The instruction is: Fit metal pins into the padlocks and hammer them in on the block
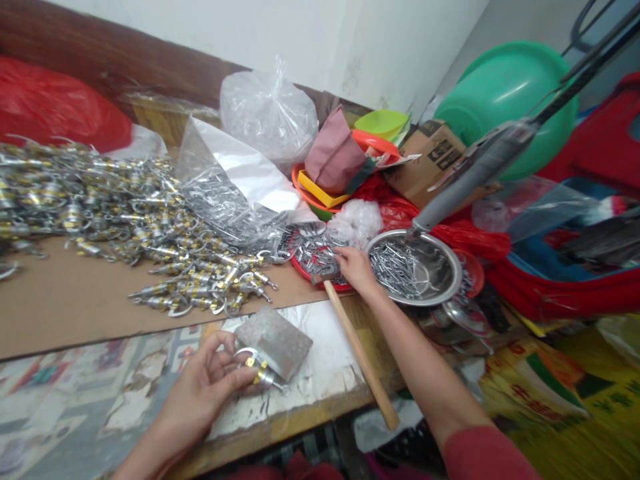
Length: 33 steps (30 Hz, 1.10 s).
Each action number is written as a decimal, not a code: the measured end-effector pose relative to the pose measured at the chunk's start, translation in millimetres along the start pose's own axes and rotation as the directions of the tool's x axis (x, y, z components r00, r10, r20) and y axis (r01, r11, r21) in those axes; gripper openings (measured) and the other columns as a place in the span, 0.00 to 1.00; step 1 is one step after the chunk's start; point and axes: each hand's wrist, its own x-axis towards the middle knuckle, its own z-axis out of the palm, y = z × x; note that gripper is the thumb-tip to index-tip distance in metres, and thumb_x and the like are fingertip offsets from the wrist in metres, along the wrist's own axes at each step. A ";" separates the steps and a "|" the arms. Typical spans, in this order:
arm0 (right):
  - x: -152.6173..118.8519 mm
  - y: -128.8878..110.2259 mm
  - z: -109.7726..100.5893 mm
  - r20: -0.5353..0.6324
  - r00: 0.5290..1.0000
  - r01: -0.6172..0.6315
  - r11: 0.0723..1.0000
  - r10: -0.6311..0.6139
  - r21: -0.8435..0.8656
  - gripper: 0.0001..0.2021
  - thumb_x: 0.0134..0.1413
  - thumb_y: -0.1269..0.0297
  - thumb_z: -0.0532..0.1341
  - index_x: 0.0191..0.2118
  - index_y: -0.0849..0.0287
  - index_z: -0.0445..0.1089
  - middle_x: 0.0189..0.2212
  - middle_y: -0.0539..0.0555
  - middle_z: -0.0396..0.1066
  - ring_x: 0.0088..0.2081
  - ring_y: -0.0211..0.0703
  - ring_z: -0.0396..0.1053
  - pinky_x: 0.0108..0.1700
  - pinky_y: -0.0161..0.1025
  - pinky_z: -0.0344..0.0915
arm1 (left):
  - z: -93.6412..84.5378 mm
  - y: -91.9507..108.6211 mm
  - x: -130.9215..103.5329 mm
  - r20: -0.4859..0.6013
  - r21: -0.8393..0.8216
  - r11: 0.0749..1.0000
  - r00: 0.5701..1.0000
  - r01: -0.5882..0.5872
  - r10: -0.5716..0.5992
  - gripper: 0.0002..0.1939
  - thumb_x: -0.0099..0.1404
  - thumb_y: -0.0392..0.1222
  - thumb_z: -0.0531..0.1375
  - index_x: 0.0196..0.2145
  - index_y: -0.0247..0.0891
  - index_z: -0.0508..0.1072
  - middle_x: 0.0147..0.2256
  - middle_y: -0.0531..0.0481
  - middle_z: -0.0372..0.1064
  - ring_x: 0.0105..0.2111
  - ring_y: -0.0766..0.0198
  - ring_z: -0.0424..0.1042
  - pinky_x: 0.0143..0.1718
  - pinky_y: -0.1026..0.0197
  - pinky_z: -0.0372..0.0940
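My left hand (207, 377) is closed around a silver metal fitting (260, 371) with yellow bands and a curved loop, just in front of a flat metal block (275, 341) on the worktable. At a red tray (299, 269) full of small metal pieces (316, 259), my right hand (357, 272) reaches in with fingers drawn together. What sits between those fingertips is hidden. A wooden-handled hammer (357, 347) lies beneath that forearm, its head against the tray's front rim.
Many similar fittings (165, 227) are heaped on cardboard (45, 307) at left. A clear bag of metal parts (225, 207) lies behind. Right of the tray is a steel bowl (440, 270) of metal pins; a grey rod-shaped tool (475, 170) slants above it. A green basin (505, 100) stands behind.
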 end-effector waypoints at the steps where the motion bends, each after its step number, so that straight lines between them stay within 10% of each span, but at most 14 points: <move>1: 12.5 5.0 2.8 0.010 1.000 -0.020 0.999 0.020 -0.028 0.13 0.54 0.74 0.53 0.42 0.62 0.71 0.42 0.61 0.70 0.47 0.48 0.65 0.49 0.44 0.60 | -0.3 -0.5 0.2 0.007 -0.011 1.000 1.000 0.000 0.000 0.19 0.47 0.34 0.65 0.28 0.41 0.56 0.22 0.58 0.69 0.25 0.65 0.71 0.29 0.58 0.69; 11: 25.3 10.1 3.8 -0.055 0.998 -0.018 0.997 0.015 -0.069 0.14 0.50 0.77 0.53 0.41 0.65 0.70 0.40 0.63 0.69 0.44 0.49 0.66 0.46 0.44 0.60 | 0.3 0.2 0.3 0.010 -0.066 0.998 1.000 0.012 -0.012 0.20 0.46 0.31 0.65 0.28 0.41 0.55 0.22 0.59 0.68 0.23 0.67 0.71 0.28 0.60 0.69; 16: -39.7 -35.2 -5.7 -0.040 0.976 0.216 0.970 -0.213 0.115 0.08 0.53 0.69 0.56 0.36 0.58 0.72 0.34 0.51 0.72 0.37 0.36 0.68 0.42 0.32 0.64 | 3.1 -5.0 -0.2 -0.007 -0.097 0.995 1.000 -0.004 0.003 0.20 0.46 0.31 0.64 0.28 0.42 0.54 0.20 0.61 0.68 0.21 0.67 0.71 0.24 0.61 0.69; 20: -97.9 -77.1 -4.3 -0.003 0.822 0.512 0.737 -0.570 0.441 0.07 0.51 0.72 0.57 0.32 0.60 0.73 0.28 0.52 0.72 0.31 0.37 0.68 0.35 0.33 0.65 | 6.3 -6.6 -1.6 -0.055 -0.100 0.995 0.998 -0.015 0.010 0.21 0.45 0.31 0.65 0.28 0.41 0.54 0.21 0.61 0.67 0.20 0.67 0.71 0.24 0.61 0.69; 33: -98.5 -111.5 12.6 0.212 0.845 0.361 0.816 -0.491 0.452 0.09 0.48 0.73 0.59 0.36 0.60 0.72 0.26 0.51 0.69 0.30 0.37 0.65 0.31 0.31 0.60 | 1.3 -4.7 1.8 0.011 -0.105 0.994 1.000 -0.011 0.012 0.23 0.44 0.30 0.66 0.28 0.40 0.53 0.21 0.61 0.70 0.21 0.69 0.71 0.25 0.64 0.69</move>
